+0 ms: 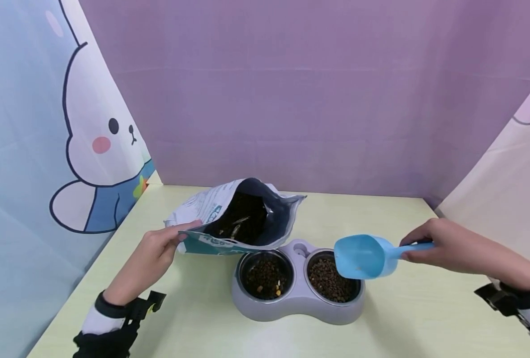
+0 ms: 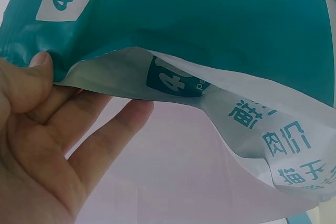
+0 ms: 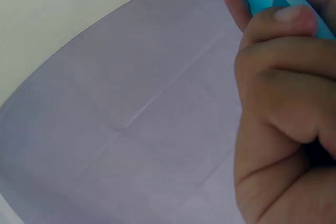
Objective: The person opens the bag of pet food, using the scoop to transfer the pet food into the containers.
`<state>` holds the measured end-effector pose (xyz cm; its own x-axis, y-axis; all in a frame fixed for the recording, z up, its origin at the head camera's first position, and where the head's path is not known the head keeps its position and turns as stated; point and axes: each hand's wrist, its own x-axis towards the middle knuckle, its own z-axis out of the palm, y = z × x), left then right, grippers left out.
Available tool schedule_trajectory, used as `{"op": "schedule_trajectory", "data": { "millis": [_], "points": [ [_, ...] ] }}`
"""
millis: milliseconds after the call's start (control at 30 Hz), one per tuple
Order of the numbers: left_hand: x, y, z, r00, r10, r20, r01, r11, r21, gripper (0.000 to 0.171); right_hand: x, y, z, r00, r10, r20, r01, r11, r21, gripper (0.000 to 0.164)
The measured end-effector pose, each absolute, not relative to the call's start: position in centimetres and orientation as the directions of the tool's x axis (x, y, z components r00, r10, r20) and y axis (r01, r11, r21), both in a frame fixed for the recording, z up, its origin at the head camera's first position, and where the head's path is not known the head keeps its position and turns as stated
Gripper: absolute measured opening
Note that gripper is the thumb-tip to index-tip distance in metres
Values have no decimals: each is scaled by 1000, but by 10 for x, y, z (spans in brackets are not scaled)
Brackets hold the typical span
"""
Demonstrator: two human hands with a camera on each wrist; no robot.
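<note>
- Since both bowls hold brown food, the filling looks well along: pellets with a few paler bits lie in the left bowl, and the right bowl seems the fuller of the two.
- What is left, as a judgement, is small: perhaps a little more food for the left bowl, then closing the bag and putting down the scoop. The bag is wide open with dark contents inside, though how much it holds is hard to tell. No heap of food shows in the scoop.
- The left hand pinches the near left edge of the bag's mouth, thumb on the green face and fingers behind. The bag lies just beyond and to the right of that hand, tilted with its mouth towards the person, its lower edge overlapping the far rim of the left bowl.
- The right hand has its fingers curled and pinches the scoop's handle. The scoop's cup points left from that hand and covers part of the right bowl from the head view; its height above the rim cannot be told.
- Between the two hands, the purple stand carries both bowls on the bench.
</note>
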<state>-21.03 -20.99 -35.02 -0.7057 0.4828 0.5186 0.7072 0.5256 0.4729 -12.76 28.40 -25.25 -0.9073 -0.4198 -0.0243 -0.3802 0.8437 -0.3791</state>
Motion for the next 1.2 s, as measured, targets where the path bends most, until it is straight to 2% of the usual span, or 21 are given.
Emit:
{"op": "schedule_trajectory", "data": {
  "millis": [267,467,833,1200],
  "points": [
    [-210,-209,-350,-709,484,513,704,539,464,47,-121,298,-259,-956,-276,-96,-184,822,-539,18],
    [-209,-209,-349,-721,480,500,692,542,477,46,-119,302,-256,-955,-279,-99,-152,750,-643,18],
    [-209,-208,-349,-708,474,524,704,536,466,45,-123,294,-227,-955,-296,-25,-203,712,-672,18],
    [-209,-208,-349,-716,472,514,696,542,471,46,-131,252,-193,-959,-282,-20,-207,750,-628,14]
  ]
}}
